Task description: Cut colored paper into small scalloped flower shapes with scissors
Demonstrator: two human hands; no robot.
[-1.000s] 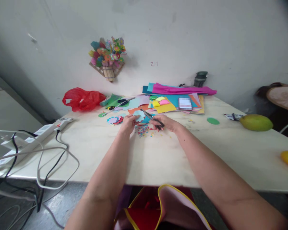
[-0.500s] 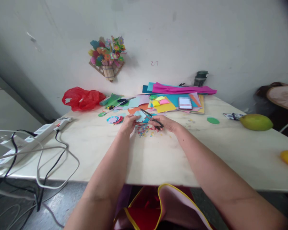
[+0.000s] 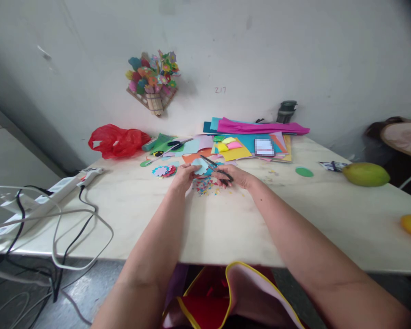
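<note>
Vs 1 s ago: barely anything is changing. Light-blue scalloped paper piece (image 3: 201, 166) is sitting slightly further right, just past the left fingertips. Left grip (image 3: 186, 176) is pinching it by its left edge, above the white bench (image 3: 222, 228). Right grip (image 3: 234, 176) is still closing round the black handles of the metal-bladed scissors (image 3: 209, 161); blades are pointing up-left, reaching the paper's right side. Can't tell whether they are touching it. Both forearms are holding about the same pose. Small multicoloured paper scraps (image 3: 203, 187) are lying just below, and the pile of pastel and red flower-shaped paper cutouts (image 3: 163, 171) is staying put on the left.

Writing: red handwritten marks (image 3: 220, 90) on the grey-white wall (image 3: 260, 55) are reading "217" or "Z17". Dark-framed rectangle with a white face (image 3: 264, 147) is showing pixelated, unreadable. Silver-and-black packet (image 3: 332, 167) is carrying print too small to read. No brand is showing legibly.
</note>
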